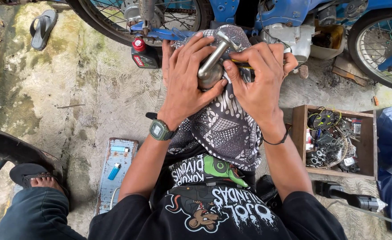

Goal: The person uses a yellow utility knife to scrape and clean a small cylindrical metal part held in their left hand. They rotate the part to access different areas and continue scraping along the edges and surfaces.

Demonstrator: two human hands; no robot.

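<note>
My left hand (188, 73) grips a shiny metal motorcycle part (212, 66), a tube with a rounded end, and holds it over my knee, which is covered by patterned black-and-white shorts (225, 129). My right hand (259, 78) presses its thumb against the lower end of the part and holds a thin yellow-handled tool (240, 65) against it. A green watch (159, 130) sits on my left wrist and a black band (276, 141) on my right wrist.
A blue motorcycle (231, 13) stands just ahead, wheels at left and right. A black oil bottle with a red cap (141, 54) is below it. A wooden box of small parts (336, 140) lies right, a worn board with a blue lighter (115, 171) left.
</note>
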